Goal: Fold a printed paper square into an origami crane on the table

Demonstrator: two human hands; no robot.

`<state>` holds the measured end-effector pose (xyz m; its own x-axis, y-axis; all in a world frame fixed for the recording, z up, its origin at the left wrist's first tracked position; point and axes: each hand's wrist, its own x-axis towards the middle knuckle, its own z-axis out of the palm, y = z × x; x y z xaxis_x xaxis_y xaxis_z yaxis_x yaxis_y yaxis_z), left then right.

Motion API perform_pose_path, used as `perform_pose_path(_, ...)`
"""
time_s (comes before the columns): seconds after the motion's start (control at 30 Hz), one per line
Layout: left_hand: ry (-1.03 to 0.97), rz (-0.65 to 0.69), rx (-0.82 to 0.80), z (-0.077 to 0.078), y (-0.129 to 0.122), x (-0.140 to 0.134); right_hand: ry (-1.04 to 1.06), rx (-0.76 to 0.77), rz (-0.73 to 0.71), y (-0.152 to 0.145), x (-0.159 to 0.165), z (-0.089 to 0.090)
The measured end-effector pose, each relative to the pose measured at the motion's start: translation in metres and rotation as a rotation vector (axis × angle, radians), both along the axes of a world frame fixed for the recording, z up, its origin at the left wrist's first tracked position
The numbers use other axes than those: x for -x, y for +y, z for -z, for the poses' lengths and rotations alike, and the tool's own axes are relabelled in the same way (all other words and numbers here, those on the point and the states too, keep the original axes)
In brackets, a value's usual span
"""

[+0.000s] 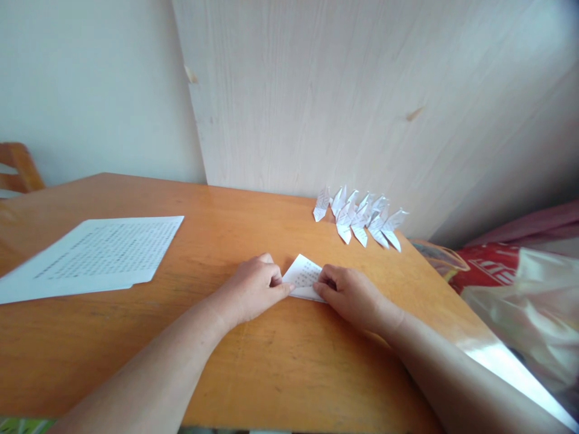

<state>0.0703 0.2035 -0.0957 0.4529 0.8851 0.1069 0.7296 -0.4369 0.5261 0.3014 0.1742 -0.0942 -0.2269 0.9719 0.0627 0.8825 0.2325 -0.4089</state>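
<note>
A small folded sheet of printed paper (304, 274) lies on the wooden table, one corner pointing away from me. My left hand (260, 286) pinches its left corner, thumb on top and fingers curled. At the right side, my right hand (350, 292) grips the paper between thumb and bent fingers. The paper's lower edge shows a folded strip between my two thumbs. Beyond my right hand stand several folded paper pieces (360, 218) with pointed ends, grouped in rows near the table's far edge.
A stack of printed sheets (104, 250) lies on the left of the table (253, 374). A pale wood-grain panel (307, 102) rises behind it. Red and white bags (497, 268) sit beyond the right edge, and a wooden chair (25, 166) stands at far left.
</note>
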Motion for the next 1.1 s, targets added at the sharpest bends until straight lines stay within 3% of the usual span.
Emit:
perform_pose_path(0.53, 0.025, 0.006, -0.035, 0.002, -0.001, -0.002, 0.079, 0.041, 0.026, -0.006, -0.004, -0.009)
perform_pose_path(0.7, 0.026, 0.012, -0.034, 0.002, 0.0, -0.002, -0.027, -0.032, 0.069, -0.019, -0.007, -0.031)
perform_pose_path(0.87, 0.024, 0.016, -0.023, 0.003, 0.001, -0.001, -0.145, -0.016, -0.113, -0.038, -0.005, -0.051)
perform_pose_path(1.1, 0.038, 0.005, -0.037, 0.002, -0.001, -0.002, -0.393, 0.067, -0.172, -0.049, -0.003, -0.051)
